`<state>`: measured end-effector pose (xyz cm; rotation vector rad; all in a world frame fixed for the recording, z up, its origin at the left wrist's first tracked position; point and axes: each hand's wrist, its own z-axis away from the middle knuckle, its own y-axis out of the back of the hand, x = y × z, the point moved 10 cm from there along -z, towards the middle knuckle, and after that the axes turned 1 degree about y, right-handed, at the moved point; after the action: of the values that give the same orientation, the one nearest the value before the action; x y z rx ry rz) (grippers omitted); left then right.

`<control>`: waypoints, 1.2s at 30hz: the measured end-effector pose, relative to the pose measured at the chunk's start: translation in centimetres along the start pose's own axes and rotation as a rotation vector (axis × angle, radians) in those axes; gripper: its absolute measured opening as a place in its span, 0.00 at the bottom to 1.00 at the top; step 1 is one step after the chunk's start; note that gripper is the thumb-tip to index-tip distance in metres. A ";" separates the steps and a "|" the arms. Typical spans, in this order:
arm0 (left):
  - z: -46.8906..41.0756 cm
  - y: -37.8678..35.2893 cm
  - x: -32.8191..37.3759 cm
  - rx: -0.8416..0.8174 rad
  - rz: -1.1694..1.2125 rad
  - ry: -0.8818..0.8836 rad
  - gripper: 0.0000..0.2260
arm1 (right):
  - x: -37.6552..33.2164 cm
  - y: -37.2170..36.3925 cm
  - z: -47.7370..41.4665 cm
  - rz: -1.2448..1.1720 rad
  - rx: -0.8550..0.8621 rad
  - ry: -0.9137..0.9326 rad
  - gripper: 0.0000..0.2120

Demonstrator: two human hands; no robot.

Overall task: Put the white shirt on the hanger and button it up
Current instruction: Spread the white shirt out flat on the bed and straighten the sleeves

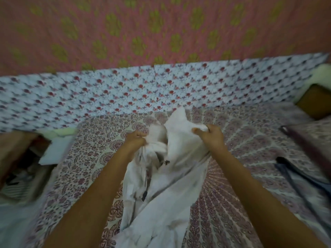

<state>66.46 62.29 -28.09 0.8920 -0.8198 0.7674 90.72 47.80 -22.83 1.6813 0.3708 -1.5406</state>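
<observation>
The white shirt (179, 158) hangs bunched between my two hands above the patterned bed sheet (232, 167). My left hand (137, 138) grips a fold of the shirt on its left side. My right hand (210, 134) pinches the cloth on the right, with a tip of fabric poking out past the thumb. The shirt's lower part trails down toward the bottom of the view. Something small and dark (167, 161) shows inside the folds; I cannot tell what it is. No hanger can be made out clearly.
A floral-print cushion wall (125, 93) backs the bed, under a pink cloth with green motifs (143, 33). Dark straps or garments (302, 176) lie at the right. A white flat object (53, 151) and clutter sit at the left. The picture is motion-blurred.
</observation>
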 end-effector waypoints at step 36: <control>38.7 9.2 23.5 0.045 -0.073 -0.530 0.03 | -25.3 29.2 23.9 0.053 0.261 0.633 0.10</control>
<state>59.00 37.28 10.05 1.1820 -1.2284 0.4878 88.87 19.74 12.85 2.3551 0.4545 -1.0155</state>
